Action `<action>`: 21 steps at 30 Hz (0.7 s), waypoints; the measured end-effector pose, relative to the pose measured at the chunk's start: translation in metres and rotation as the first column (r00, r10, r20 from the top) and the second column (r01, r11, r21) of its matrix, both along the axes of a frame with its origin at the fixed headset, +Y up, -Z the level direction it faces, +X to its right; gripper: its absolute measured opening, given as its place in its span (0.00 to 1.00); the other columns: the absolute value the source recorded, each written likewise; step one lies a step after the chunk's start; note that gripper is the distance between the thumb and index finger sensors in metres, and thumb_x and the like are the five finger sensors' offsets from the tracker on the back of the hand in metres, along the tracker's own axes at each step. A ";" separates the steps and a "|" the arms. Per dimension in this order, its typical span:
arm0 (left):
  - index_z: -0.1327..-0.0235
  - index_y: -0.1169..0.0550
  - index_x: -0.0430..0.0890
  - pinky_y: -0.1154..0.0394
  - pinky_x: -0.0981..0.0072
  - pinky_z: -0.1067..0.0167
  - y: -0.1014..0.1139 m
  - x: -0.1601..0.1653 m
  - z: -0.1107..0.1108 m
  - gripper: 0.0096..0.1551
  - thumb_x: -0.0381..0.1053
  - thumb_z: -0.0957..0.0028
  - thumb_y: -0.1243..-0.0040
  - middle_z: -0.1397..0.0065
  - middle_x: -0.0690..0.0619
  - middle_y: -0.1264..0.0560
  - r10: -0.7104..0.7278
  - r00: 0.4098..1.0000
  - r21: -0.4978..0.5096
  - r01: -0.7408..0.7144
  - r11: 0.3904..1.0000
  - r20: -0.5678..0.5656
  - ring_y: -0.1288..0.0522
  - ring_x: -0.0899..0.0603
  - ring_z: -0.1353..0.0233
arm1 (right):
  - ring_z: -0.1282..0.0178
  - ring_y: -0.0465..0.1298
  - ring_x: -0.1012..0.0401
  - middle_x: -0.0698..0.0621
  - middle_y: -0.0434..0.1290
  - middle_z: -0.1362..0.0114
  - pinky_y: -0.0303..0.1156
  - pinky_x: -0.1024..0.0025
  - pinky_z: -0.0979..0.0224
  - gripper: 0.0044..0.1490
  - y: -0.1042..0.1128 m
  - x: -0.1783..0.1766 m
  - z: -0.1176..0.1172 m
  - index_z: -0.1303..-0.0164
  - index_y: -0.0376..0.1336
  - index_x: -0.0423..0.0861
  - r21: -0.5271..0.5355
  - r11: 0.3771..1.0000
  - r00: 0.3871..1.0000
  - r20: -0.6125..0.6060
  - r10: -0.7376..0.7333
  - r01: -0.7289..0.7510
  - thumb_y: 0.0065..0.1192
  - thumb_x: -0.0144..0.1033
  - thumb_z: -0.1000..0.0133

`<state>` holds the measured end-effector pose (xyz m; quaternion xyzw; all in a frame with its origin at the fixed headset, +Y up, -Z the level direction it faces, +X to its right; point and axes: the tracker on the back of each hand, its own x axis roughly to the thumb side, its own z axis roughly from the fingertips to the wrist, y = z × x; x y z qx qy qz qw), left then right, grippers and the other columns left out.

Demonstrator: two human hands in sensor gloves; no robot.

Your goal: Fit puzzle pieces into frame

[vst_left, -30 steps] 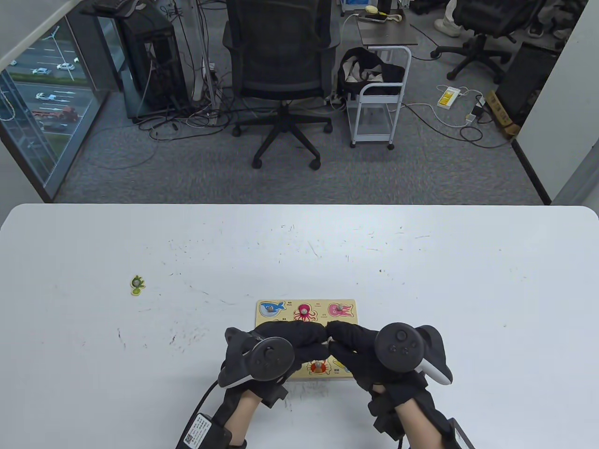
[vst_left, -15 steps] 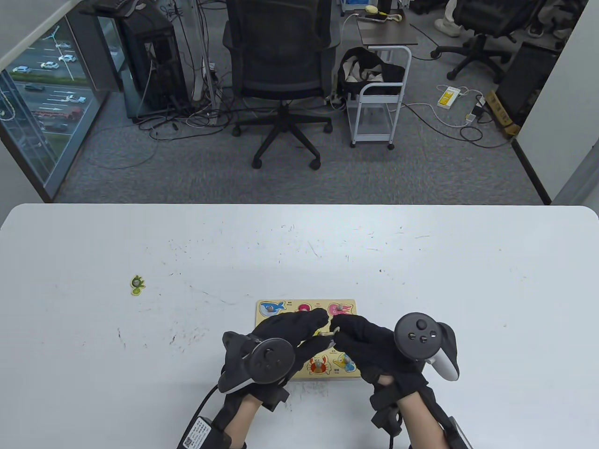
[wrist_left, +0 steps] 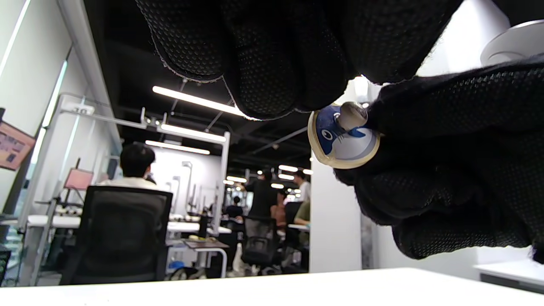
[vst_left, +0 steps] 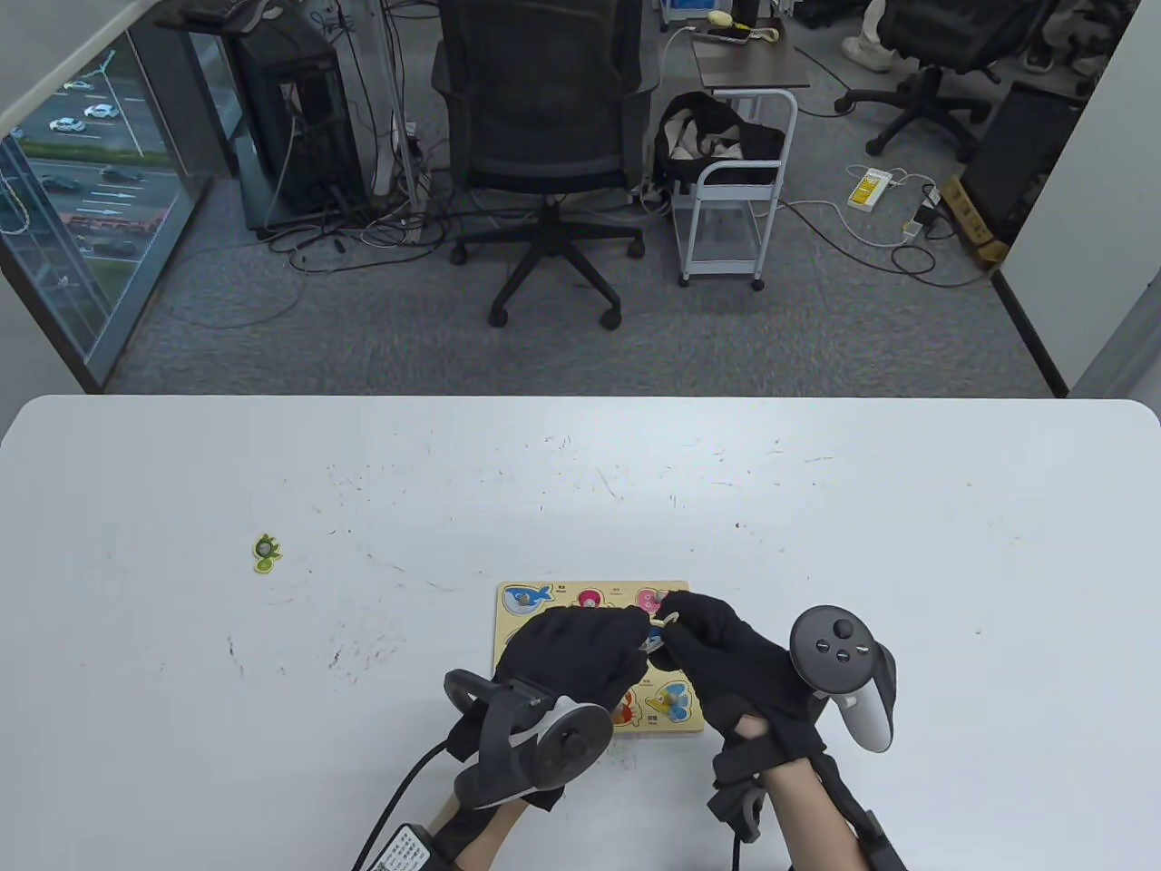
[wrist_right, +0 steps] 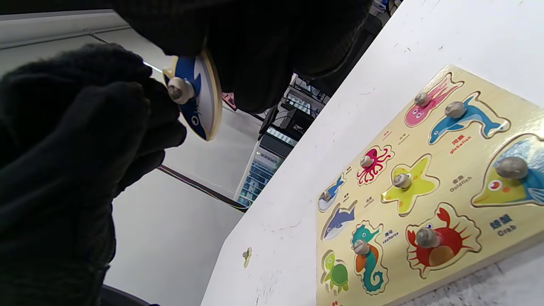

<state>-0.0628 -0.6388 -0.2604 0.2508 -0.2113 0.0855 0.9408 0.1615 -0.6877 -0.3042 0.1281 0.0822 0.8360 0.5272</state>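
Note:
The wooden puzzle frame (vst_left: 505, 626) lies at the table's near middle, with several sea-animal pieces seated in it; it also shows in the right wrist view (wrist_right: 480, 153). My left hand (vst_left: 635, 626) and right hand (vst_left: 673, 622) meet fingertip to fingertip above the frame. Together they hold a blue shark piece (vst_left: 655, 641) in the air, tilted on edge (wrist_right: 196, 98). Its peg (wrist_left: 352, 114) sits between the gloved fingers. Printed shark (wrist_right: 338, 220) and turtle (wrist_right: 335, 274) recesses have no peg. A green turtle piece (vst_left: 266, 553) lies alone on the table far to the left.
The white table (vst_left: 816, 544) runs wide on both sides of the frame. An office chair (vst_left: 544, 136) and a white cart (vst_left: 735, 209) stand on the floor beyond the far edge.
Both hands have moved away from me across the frame, and the right tracker has shifted right. My left hand has rolled, turning its tracker downward. The shark piece now shows between the fingertips.

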 end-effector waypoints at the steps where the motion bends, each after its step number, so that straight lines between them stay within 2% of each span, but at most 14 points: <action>1: 0.37 0.21 0.63 0.21 0.57 0.33 -0.001 0.001 0.001 0.27 0.64 0.51 0.32 0.37 0.62 0.15 -0.012 1.000 0.008 0.012 1.000 -0.017 0.15 0.54 0.37 | 0.44 0.86 0.61 0.54 0.81 0.37 0.77 0.59 0.33 0.28 0.000 0.000 0.000 0.33 0.66 0.54 -0.006 1.000 1.000 -0.006 -0.013 0.013 0.68 0.48 0.43; 9: 0.32 0.24 0.63 0.22 0.55 0.31 -0.006 0.009 -0.001 0.31 0.65 0.50 0.33 0.32 0.62 0.17 -0.107 0.985 -0.040 0.102 0.994 -0.135 0.17 0.52 0.33 | 0.42 0.85 0.60 0.52 0.80 0.35 0.76 0.58 0.32 0.31 -0.007 -0.007 -0.001 0.31 0.64 0.52 -0.064 0.992 0.991 -0.076 -0.114 0.109 0.69 0.49 0.43; 21: 0.40 0.20 0.65 0.20 0.58 0.34 -0.007 0.007 -0.002 0.26 0.64 0.53 0.30 0.38 0.63 0.14 -0.035 0.986 0.008 0.037 0.999 -0.165 0.15 0.54 0.38 | 0.41 0.84 0.60 0.51 0.78 0.34 0.76 0.58 0.30 0.33 -0.008 -0.009 -0.001 0.30 0.63 0.50 -0.114 0.982 0.979 -0.121 -0.164 0.150 0.69 0.49 0.43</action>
